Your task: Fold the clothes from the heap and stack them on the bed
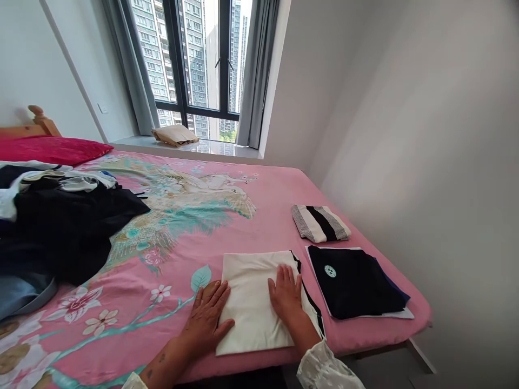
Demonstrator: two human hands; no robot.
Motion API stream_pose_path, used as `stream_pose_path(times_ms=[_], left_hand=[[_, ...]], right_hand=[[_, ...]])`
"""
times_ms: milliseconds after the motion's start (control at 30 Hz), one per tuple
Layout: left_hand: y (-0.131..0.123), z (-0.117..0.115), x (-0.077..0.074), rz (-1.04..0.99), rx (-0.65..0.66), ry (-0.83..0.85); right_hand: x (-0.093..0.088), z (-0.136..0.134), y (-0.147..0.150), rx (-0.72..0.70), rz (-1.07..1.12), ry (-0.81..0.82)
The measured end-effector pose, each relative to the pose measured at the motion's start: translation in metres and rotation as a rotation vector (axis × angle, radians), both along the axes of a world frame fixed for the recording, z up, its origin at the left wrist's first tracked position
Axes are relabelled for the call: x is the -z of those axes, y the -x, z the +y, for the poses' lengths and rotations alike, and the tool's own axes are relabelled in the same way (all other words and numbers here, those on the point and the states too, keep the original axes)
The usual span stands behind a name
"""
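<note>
A cream-white folded garment (255, 308) with a black edge along its right side lies flat on the bed, near its front edge. My left hand (208, 313) rests at the garment's left edge, fingers stretched out and partly on the bedsheet. My right hand (286, 294) lies flat on the upper right part of the cloth, palm down. Neither hand grips anything. Just right of the garment is a folded black garment (357, 283) with a round pale emblem, stacked on white and blue cloth. Behind that stack sits a folded striped garment (320, 223) in black, white and grey.
A heap of loose dark clothes (68, 227) covers the bed's left side, with a red pillow (52, 150) behind it. The pink floral bedsheet (275, 200) spreads between. A beige folded bundle (175, 135) lies on the windowsill. A wall (446, 189) runs along the right.
</note>
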State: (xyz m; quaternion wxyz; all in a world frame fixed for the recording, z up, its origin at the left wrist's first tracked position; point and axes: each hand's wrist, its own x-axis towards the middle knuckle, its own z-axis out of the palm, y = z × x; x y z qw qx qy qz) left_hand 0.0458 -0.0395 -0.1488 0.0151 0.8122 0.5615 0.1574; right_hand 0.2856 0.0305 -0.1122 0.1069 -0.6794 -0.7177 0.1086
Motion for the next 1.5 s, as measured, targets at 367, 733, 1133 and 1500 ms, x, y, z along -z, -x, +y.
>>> stream_pose_path(times_ms=[367,733,1133,1500], left_hand=[[-0.024,-0.051,-0.008,0.038,0.119,0.147],[-0.026,-0.046,-0.002,0.04,0.092,0.152],[-0.024,-0.013,-0.022,-0.109,-0.038,0.068],[-0.028,0.082,-0.016,0.039,-0.244,0.253]], right_hand=[[-0.007,0.04,0.106,-0.698,0.043,0.071],[0.006,0.01,0.084,-0.707,0.116,-0.052],[-0.012,0.01,0.026,-0.377,0.153,-0.094],[0.011,0.044,0.049,-0.37,0.217,-0.088]])
